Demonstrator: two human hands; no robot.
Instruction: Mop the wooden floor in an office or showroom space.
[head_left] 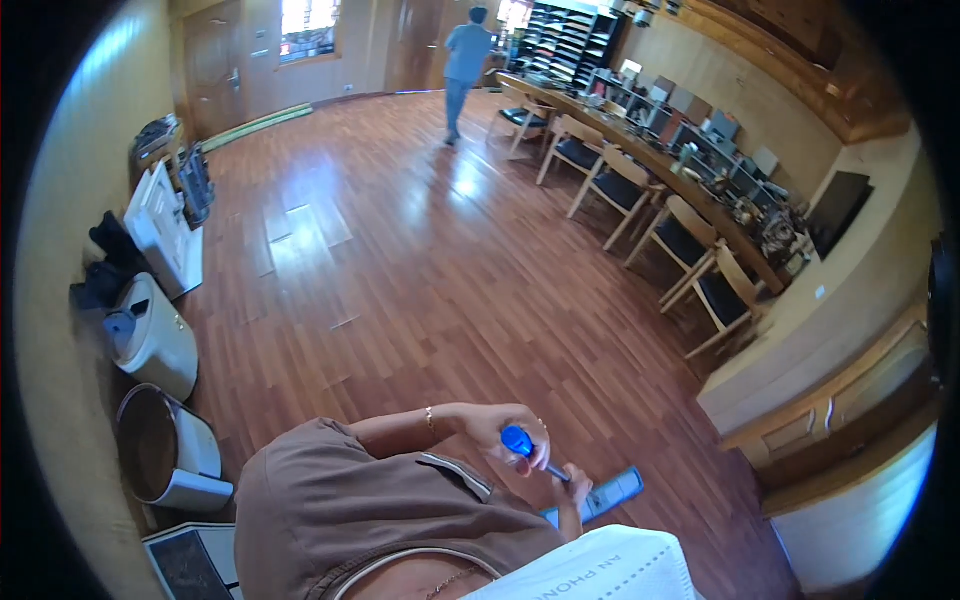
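Note:
A flat mop with a blue-tipped handle (pixel 517 440) is in both my hands. My left hand (pixel 505 428) is closed round the top of the handle, just below the blue end. Lower down the same pole, my right hand (pixel 573 487) wraps its fingers about the shaft. The light-blue mop head (pixel 614 492) lies on the wooden floor (pixel 400 330) to the right of my right hand. Part of the head is hidden behind my arm and a white mask edge (pixel 620 565).
Along the right, several wooden chairs (pixel 680 235) line a long, cluttered desk (pixel 640 130). White bins (pixel 160 335) and a white panel (pixel 160 225) stand by the left wall. A person (pixel 466 70) in blue is upright at the far end, near a door (pixel 415 45).

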